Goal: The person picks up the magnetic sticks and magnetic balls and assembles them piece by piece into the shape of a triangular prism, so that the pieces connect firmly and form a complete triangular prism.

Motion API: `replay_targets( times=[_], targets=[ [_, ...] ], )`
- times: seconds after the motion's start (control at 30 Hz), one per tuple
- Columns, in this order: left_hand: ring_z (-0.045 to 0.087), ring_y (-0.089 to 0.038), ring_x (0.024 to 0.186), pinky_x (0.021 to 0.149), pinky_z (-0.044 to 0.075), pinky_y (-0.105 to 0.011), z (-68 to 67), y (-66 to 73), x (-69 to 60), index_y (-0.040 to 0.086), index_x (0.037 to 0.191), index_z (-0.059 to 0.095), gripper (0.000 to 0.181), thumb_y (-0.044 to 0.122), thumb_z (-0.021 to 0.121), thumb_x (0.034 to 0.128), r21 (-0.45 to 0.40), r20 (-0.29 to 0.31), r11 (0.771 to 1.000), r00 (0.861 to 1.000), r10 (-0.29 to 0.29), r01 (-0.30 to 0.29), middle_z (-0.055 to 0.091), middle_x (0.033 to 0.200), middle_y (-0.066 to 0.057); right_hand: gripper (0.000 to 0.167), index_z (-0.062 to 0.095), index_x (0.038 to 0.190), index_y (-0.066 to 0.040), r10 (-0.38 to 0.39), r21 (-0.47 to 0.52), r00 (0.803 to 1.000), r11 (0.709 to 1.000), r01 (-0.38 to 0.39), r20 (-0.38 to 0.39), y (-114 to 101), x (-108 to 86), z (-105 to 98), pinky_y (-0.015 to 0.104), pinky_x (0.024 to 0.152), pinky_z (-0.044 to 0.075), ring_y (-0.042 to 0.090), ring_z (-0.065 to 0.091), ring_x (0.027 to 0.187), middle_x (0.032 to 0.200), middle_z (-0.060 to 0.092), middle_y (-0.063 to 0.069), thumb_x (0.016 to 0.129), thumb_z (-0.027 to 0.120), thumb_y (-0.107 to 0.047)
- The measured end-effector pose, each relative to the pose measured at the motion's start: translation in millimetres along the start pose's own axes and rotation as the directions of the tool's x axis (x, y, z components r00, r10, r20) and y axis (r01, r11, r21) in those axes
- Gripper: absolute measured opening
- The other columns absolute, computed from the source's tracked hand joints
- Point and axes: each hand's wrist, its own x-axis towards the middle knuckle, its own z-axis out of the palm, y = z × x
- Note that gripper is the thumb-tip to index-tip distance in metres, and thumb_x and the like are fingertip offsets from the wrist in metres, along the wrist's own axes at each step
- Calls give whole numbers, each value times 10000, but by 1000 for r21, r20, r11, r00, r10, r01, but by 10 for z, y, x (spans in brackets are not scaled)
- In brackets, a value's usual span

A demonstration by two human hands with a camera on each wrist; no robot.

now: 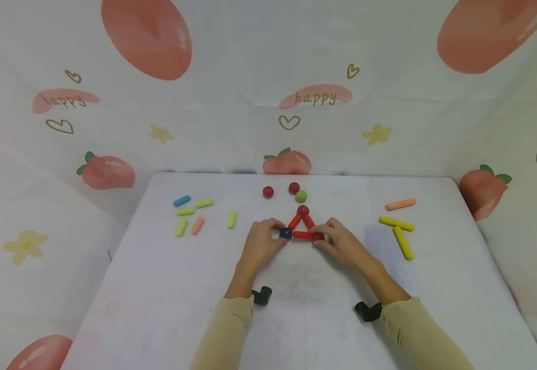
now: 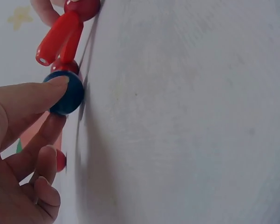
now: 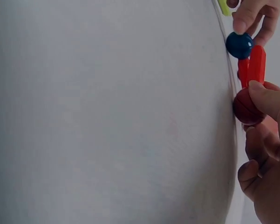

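Tan sleeves (image 1: pixel 224 331) were closest. Toward the counter's far edge (image 1: pixel 213 173), the left hand (image 1: pixel 262 241) pinched a blue ball (image 2: pixel 71 99); the right hand (image 1: pixel 342 244) pinched a red ball (image 3: pixel 247 109), its loose stick (image 1: pixel 301 235) pointing left, just apart from blue.

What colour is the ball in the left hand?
Plain blue; the ball shows best in the left wrist view, pinched by the left hand.
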Motion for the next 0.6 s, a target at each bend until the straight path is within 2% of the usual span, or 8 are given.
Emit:
replay_targets(
  times=[0.1, 0.2, 0.4, 0.6],
  targets=[
    [548, -184, 1005, 905, 494, -368, -18, -21, 2, 182, 1149, 737, 300, 173, 815, 860, -31, 10, 1000, 1000, -2, 2, 742, 1087, 25, 324, 735, 1209, -202, -15, -3, 1000, 1000, 15, -26, -17, -3, 27, 214, 651, 414, 108, 464, 765, 925, 529, 46, 891, 790, -169],
    [549, -184, 941, 839, 489, -349, -27, -41, 7, 189, 1143, 741, 287, 189, 810, 865, -47, 17, 999, 1000, -12, 13, 737, 1057, 31, 312, 738, 1198, -214, -11, -24, 999, 1000, 10, -39, -32, 0, 43, 207, 639, 408, 95, 457, 750, 923, 527, 36, 892, 792, -182],
    [544, -174, 834, 732, 451, -298, -45, -95, -9, 210, 1169, 733, 289, 232, 795, 888, -80, 38, 995, 998, -53, 56, 734, 1053, 43, 312, 741, 1192, -219, -4, -106, 1000, 994, 1, -24, -78, 14, 44, 206, 596, 396, 90, 455, 695, 901, 523, 22, 886, 801, -220],
    [544, -162, 767, 698, 436, -290, -55, -141, -28, 188, 1164, 742, 280, 218, 793, 891, -117, 37, 992, 998, -43, 47, 764, 1049, 25, 320, 738, 1202, -236, 33, -178, 999, 983, -34, -9, -101, 44, 75, 206, 574, 364, 89, 434, 659, 875, 495, 11, 889, 798, -269]
  ],
)
